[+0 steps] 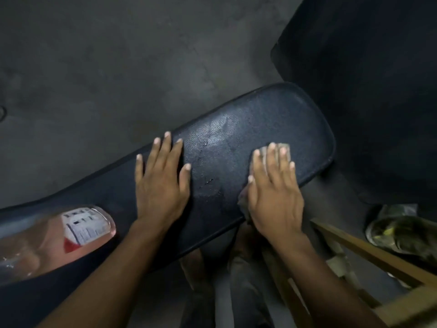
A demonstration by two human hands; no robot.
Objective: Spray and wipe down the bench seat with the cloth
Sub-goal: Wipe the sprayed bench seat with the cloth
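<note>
A dark padded bench seat [272,119] runs from the lower left to the upper right, with a wet shiny patch near its middle. My left hand [160,183] lies flat on the seat, fingers spread, holding nothing. My right hand [274,190] presses a greyish cloth [261,153] flat against the seat near its right end; the cloth shows past my fingertips and beside my thumb. A clear spray bottle [71,235] with pink liquid and a white label lies on the seat at the lower left, blurred.
Grey concrete floor [118,67] surrounds the bench. A dark mat [378,91] covers the upper right. A wooden frame [378,259] stands at the lower right, with a crumpled dark bag [399,230] behind it.
</note>
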